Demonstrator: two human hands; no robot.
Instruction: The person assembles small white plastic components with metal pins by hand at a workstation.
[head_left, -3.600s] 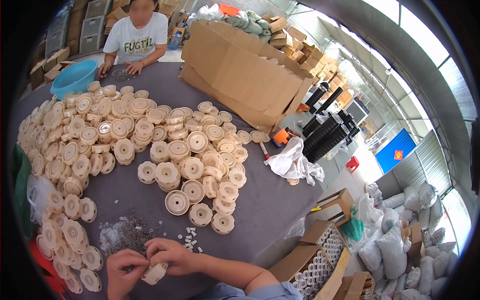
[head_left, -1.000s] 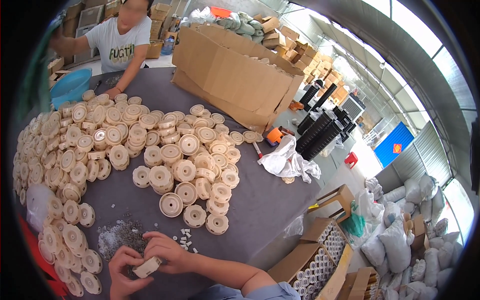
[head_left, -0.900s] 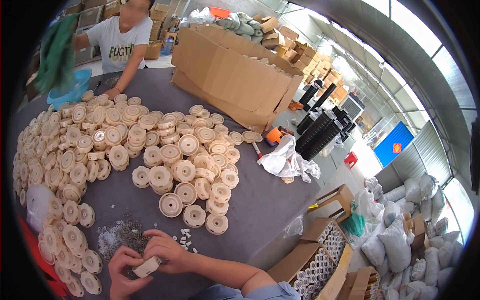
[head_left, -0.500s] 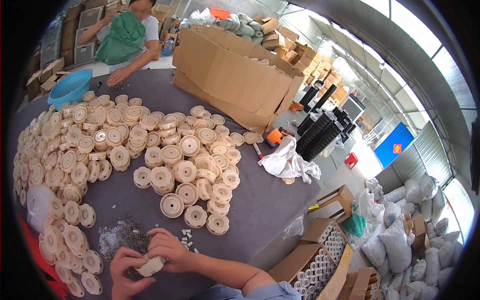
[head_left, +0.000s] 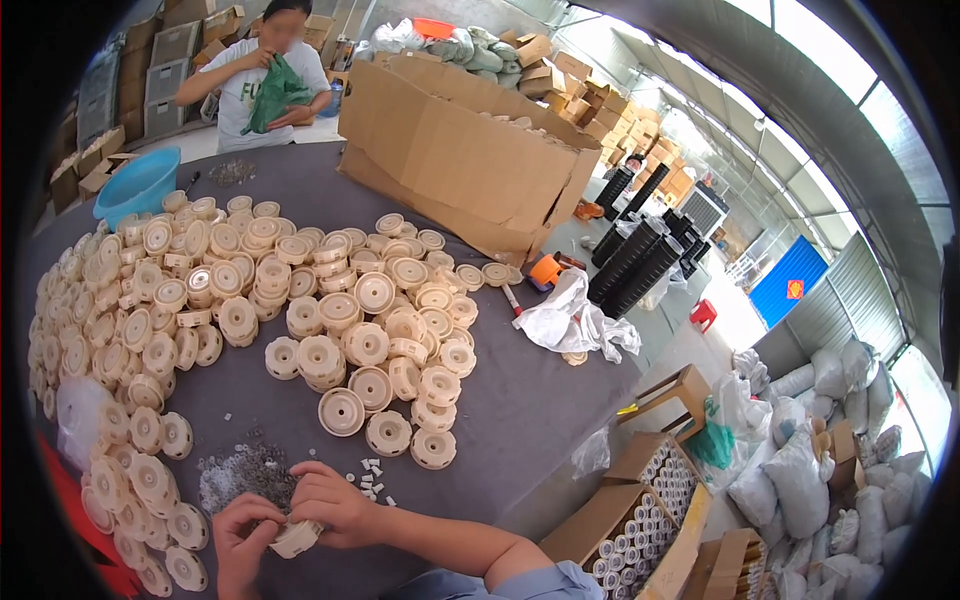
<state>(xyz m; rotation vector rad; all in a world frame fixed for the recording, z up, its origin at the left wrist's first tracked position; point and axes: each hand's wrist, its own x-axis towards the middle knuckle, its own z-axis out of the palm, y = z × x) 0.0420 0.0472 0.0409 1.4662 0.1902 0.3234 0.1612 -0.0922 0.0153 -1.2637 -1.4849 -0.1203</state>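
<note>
My right hand is closed round the edge of a round cream plastic part, held tilted just above the near edge of the table. My left hand is at the part's left side, thumb and fingertips pinched together against its edge. Whatever lies between those fingertips is too small or hidden to make out. Just beyond my hands is a pile of small clear and dark grey pieces. Several small white blocks lie right of my right hand.
Many similar cream parts are heaped across the grey-covered table. A blue basin and large cardboard box stand at the back. Across the table a person holds a green bag. Boxes of white cylinders stand right.
My left fingers have shifted slightly and drawn together at the part's edge. Across the table, the person has straightened up, lifted a hand off the tabletop and lowered the green bag.
</note>
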